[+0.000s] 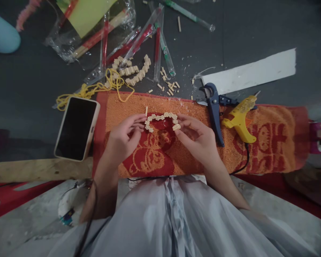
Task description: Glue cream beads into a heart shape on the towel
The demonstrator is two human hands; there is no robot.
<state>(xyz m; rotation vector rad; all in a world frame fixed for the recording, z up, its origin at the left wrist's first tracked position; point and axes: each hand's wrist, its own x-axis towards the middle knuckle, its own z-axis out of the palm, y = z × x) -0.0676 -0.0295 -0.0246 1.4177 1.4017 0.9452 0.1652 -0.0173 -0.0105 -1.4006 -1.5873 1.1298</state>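
A curved chain of short wooden stick pieces (162,116), joined in small clusters, arches over the orange and red towel (187,160). My left hand (126,135) has its fingers curled against the chain's left side. A thin pale stick (146,111) stands out just above those fingertips. At the other end, my right hand (196,137) pinches the chain between thumb and fingers, by a small cluster of pieces (176,126) seen from the side. To the right of that hand lie a blue-handled cutter (214,112) and a yellow glue gun (240,119).
Left of the towel is a phone (76,128), near tangled yellow cord (88,91). Beyond the towel are more wooden chains (139,73), loose cut pieces (172,87) and plastic-wrapped sticks (104,39). A white strip (251,76) lies behind the cutter. The glue gun's cable (244,162) runs toward me.
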